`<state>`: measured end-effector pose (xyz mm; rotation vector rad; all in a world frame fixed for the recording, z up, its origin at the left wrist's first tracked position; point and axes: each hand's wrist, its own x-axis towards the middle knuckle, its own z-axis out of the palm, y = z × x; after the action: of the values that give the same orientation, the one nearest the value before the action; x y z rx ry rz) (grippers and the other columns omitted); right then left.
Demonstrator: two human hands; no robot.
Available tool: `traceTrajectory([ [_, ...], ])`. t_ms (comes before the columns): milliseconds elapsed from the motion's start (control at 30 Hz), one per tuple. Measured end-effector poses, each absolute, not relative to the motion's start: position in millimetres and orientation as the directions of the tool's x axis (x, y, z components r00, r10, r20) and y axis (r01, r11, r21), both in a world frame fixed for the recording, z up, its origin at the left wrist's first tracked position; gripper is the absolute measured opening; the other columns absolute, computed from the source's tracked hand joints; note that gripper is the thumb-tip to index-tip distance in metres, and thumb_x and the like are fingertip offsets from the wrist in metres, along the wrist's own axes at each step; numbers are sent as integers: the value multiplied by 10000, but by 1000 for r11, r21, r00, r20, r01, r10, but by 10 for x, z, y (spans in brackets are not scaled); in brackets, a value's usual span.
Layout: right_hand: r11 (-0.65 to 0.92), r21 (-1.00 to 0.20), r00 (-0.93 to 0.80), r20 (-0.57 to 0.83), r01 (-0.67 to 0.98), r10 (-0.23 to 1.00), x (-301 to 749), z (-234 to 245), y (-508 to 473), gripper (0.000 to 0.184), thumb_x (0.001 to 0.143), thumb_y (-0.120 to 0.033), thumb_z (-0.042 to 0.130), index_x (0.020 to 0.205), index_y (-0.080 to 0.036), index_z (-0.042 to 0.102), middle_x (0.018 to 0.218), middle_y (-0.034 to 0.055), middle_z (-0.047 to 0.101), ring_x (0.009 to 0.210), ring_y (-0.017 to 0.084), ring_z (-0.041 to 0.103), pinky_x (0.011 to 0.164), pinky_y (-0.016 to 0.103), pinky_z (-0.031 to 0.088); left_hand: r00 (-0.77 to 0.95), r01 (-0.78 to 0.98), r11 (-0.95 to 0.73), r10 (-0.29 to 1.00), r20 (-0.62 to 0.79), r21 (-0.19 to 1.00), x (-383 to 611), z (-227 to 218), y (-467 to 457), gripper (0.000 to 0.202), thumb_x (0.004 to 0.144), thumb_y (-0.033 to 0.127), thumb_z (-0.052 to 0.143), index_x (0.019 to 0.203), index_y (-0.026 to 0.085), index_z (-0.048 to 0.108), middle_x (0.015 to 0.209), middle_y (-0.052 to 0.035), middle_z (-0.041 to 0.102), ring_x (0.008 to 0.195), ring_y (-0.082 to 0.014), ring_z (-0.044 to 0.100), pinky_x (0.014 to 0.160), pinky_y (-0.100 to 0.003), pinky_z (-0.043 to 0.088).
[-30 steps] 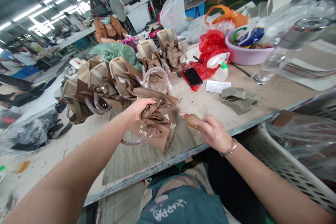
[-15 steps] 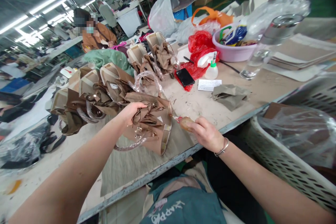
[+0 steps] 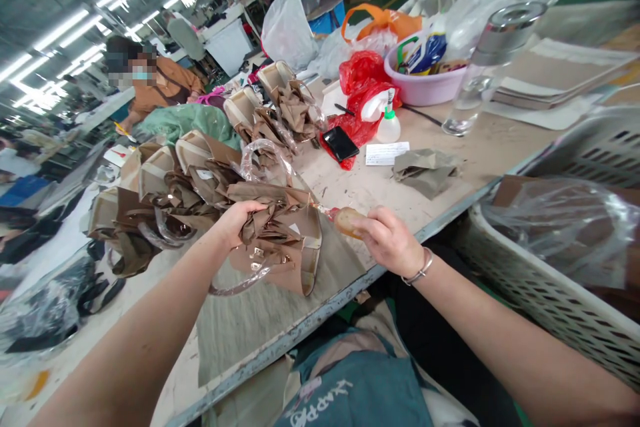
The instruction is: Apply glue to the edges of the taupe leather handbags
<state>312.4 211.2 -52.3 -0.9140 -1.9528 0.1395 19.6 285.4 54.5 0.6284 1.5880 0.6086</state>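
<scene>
On the left of the table stands a row of brown bags, packed close together, with a person in a brown top seated behind them.

The left forearm comes in from the lower left, stretched out over the table edge. The left hand is closed tight, knuckles up, around the crumpled brown folds at the top of one bag. This bag is at the near edge of the table, on a grey mat, in front of the row. It is tipped over, long axis running roughly left to right. Its narrow end panel with the pale rim faces right, and its plastic-wrapped handle hangs toward the lower left.

Just to the right is a short tool with a wood-coloured grip. It lies almost level, its reddish tip pointing left at the bag's upper right corner; whether it touches cannot be told. The right hand has its fingers curled shut around the grip. The wrist, wearing a bangle, is bent, and the forearm comes in from the lower right.

Further back lie a black phone, a spray bottle, a paper slip and a folded cloth. Behind them are a pink basin and a clear bottle. At the far right, beside the table, stands a slotted basket.
</scene>
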Motion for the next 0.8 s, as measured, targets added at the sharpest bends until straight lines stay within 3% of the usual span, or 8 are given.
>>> traceTrajectory([
  [267,740,-472,-192,767,479,613,3111,-400,2187,329,879,-104,491,1181,-232,520,836,34,472,729,163,498,619,298,486,-107,34,704,708,-698,709,158,532,2877,177,710,142,518,747,93,685,615,-108,706,483,-245,659,466,-357,573],
  [600,736,-501,-211,743,454,636,3085,-446,2125,283,892,-125,502,1158,-221,514,829,29,461,711,154,493,605,285,486,-107,27,735,676,-729,677,102,512,2901,182,706,165,522,733,91,686,618,-125,703,493,-272,663,466,-405,575],
  [800,733,-500,-139,775,461,617,3041,-405,2200,303,884,-119,506,1163,-237,516,852,36,475,743,160,501,641,301,498,-119,33,726,685,-718,687,123,541,2877,172,700,135,521,715,87,685,598,-113,695,468,-254,654,434,-376,564],
])
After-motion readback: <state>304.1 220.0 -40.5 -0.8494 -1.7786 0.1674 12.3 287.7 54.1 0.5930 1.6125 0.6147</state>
